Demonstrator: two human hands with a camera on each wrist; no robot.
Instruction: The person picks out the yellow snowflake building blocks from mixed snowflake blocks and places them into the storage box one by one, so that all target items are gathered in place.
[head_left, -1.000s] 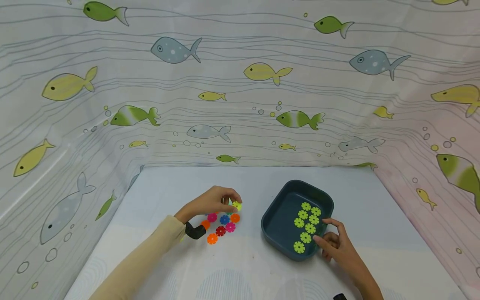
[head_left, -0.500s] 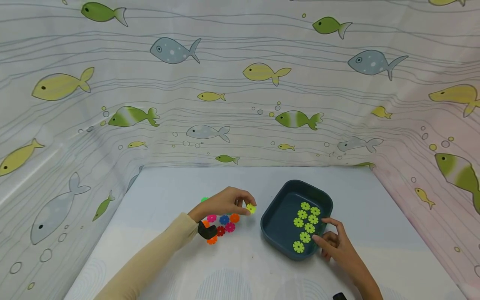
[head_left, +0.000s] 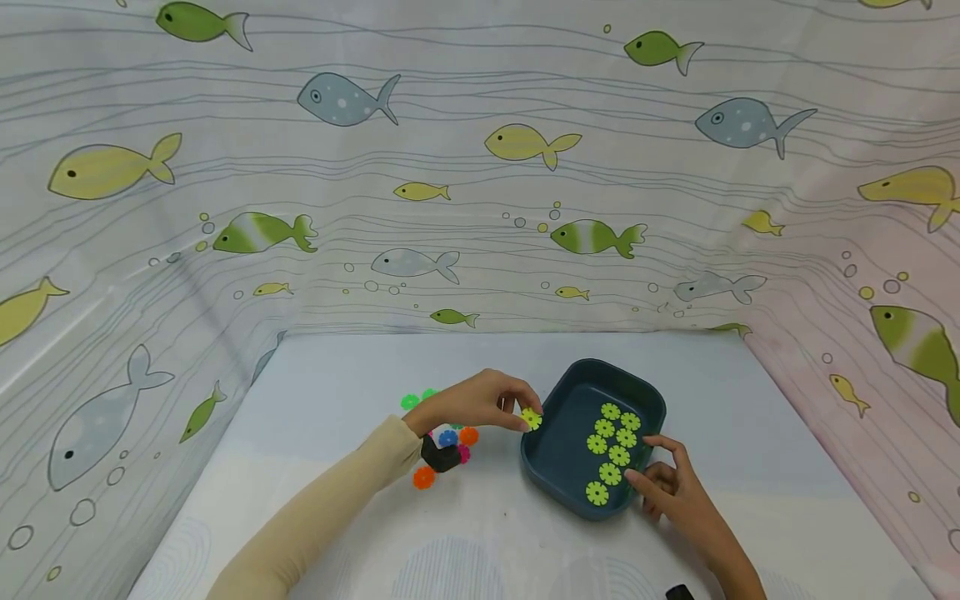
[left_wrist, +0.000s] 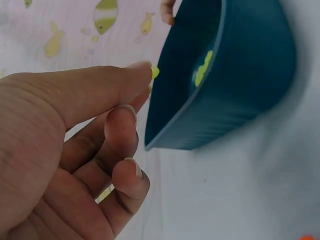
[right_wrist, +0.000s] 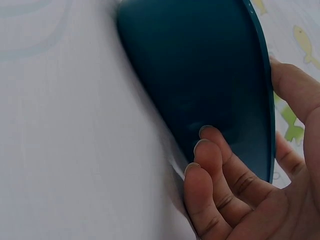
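My left hand (head_left: 480, 400) pinches a yellow-green flower-shaped plastic disc (head_left: 531, 418) between thumb and fingertips, just at the left rim of a dark teal tub (head_left: 558, 454). In the left wrist view only a sliver of that disc (left_wrist: 155, 73) shows past the thumb tip. Several discs of the same yellow-green (head_left: 618, 456) lie along the right side of the tub's floor. My right hand (head_left: 678, 496) holds the tub's right side, thumb and index finger at the rim. In the right wrist view, the other fingers (right_wrist: 202, 182) curl against the tub's outer wall.
Discs of other colours lie on the white table left of the tub, among them a green disc (head_left: 409, 402), a blue disc (head_left: 447, 437) and an orange disc (head_left: 423, 477). My left forearm partly hides them. A fish-patterned sheet (head_left: 480, 233) surrounds the table.
My left hand has carried the yellow-green disc rightward from the coloured discs to the tub's left rim. My right hand and the tub have barely moved.
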